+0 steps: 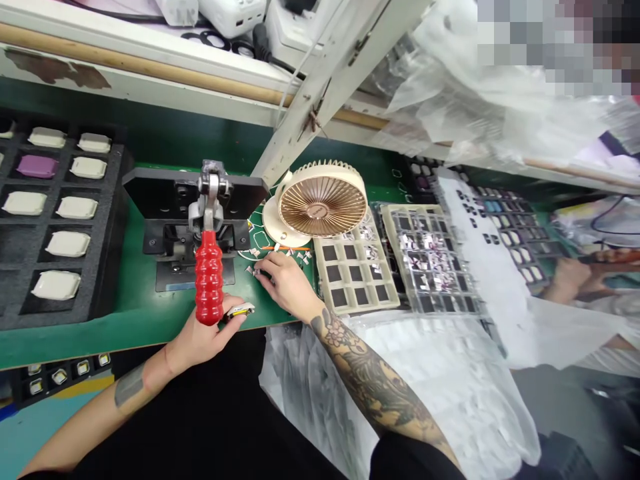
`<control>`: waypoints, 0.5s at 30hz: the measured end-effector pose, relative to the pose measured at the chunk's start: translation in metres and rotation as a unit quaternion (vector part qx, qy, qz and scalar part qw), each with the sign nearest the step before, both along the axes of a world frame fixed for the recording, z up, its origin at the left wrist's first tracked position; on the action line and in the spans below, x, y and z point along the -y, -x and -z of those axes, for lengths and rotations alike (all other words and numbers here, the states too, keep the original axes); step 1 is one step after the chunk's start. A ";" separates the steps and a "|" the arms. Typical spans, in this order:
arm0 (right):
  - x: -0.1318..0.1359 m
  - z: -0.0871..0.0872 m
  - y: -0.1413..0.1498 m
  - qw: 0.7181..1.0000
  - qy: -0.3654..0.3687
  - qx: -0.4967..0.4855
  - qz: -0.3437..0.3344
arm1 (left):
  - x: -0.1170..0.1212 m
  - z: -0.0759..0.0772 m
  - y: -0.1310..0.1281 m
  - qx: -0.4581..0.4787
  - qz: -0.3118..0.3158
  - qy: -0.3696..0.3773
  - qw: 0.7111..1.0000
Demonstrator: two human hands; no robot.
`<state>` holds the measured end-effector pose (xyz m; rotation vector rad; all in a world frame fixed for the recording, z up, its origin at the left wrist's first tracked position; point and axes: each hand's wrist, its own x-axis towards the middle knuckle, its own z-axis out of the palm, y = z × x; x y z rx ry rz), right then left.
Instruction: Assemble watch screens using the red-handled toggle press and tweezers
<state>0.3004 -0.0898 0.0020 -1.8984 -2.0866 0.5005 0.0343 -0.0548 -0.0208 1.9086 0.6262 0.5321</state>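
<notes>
Left hand, lower centre of the frame, closed on a small device, probably light, rigid and best gripped by its edges; right hand, apart from the left, fingertips at small parts on the green desk, grasp unclear.

No lettering, brand or number can be read at the green bench. A small mark is borne by the hub of a beige fan, but its characters are rendered too small to be made out.
</notes>
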 end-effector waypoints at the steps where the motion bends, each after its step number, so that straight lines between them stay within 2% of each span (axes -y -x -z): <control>1: -0.001 0.002 0.000 1.000 -0.001 -0.008 0.003 | 0.000 0.000 0.000 -0.002 -0.001 -0.002 1.000; 5: -0.002 0.006 0.004 1.000 -0.002 -0.011 0.006 | -0.002 -0.001 0.000 -0.001 0.003 -0.004 1.000; 8: 0.004 -0.003 0.010 1.000 -0.010 0.015 0.002 | -0.001 0.000 0.001 0.012 -0.002 -0.006 1.000; 10: 0.013 -0.019 0.008 0.999 -0.025 0.028 0.004 | 0.000 0.002 0.002 0.019 -0.014 -0.013 1.000; 12: 0.027 -0.041 -0.010 0.997 -0.051 0.040 0.042 | 0.001 0.007 0.003 0.023 -0.023 -0.022 0.999; 15: 0.066 -0.082 -0.071 0.977 -0.084 0.076 0.182 | 0.001 0.017 0.006 0.023 -0.031 -0.038 0.999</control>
